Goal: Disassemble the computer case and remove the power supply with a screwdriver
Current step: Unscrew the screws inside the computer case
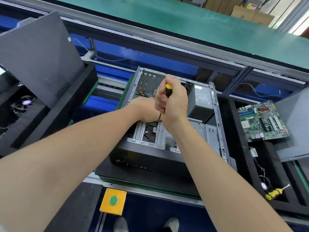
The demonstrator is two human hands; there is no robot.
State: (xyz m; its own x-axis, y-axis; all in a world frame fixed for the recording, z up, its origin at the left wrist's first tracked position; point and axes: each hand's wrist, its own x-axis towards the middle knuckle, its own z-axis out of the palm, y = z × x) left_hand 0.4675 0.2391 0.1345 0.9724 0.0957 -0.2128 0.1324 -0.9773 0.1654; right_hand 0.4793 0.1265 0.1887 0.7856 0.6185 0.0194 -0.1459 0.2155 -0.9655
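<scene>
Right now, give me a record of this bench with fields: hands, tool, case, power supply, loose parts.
right grip: holds the yellow-and-black screwdriver by its handle
screwdriver tip: on a silver screw in the case's bracket
left grip: inside the open grey metal computer case, fingers hidden
grey box-shaped power supply: seated in the case, far right corner
green circuit board: outside the case, to its right
second yellow-handled screwdriver: lying at near right

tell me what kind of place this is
Probably a factory line station for taking computers apart: a long green conveyor belt runs behind, an opened computer case sits in front, and a loose motherboard lies in a tray beside it.
</scene>
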